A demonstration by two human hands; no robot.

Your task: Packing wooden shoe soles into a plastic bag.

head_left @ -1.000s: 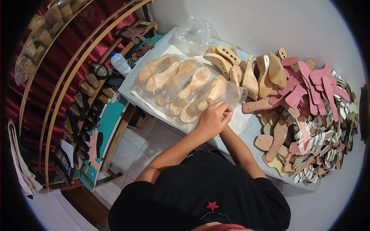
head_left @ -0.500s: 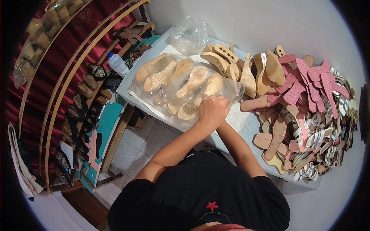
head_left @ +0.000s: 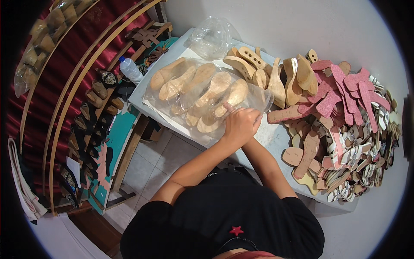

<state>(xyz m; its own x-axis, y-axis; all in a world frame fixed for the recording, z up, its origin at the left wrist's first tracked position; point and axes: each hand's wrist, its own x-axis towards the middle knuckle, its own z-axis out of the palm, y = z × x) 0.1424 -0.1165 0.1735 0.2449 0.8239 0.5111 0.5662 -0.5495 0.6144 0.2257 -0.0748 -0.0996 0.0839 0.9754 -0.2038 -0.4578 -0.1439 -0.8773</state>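
A clear plastic bag point(head_left: 258, 96) lies on the table, with several pale wooden shoe soles point(head_left: 219, 84) inside, set side by side. My left hand point(head_left: 239, 126) is closed at the bag's near right edge, fingers curled, seemingly gripping the plastic. The left hand covers most of my right hand point(head_left: 257, 123), whose forearm comes up from the right and meets it there. The right hand's fingers are hidden, so what they hold cannot be made out. A small pinkish patch shows on the nearest sole, just beyond the left hand.
Loose wooden soles point(head_left: 278, 86) stand behind the bag. Pink cut pieces point(head_left: 340, 93) and a heap of sandals point(head_left: 345, 159) crowd the table's right side. A crumpled clear bag point(head_left: 210, 38) sits at the back. Left are a bottle point(head_left: 130, 70) and a shoe rack point(head_left: 97, 101).
My joined hands have moved slightly right and nearer to me along the bag's edge. More of the nearest sole, with its pinkish patch, is now uncovered.
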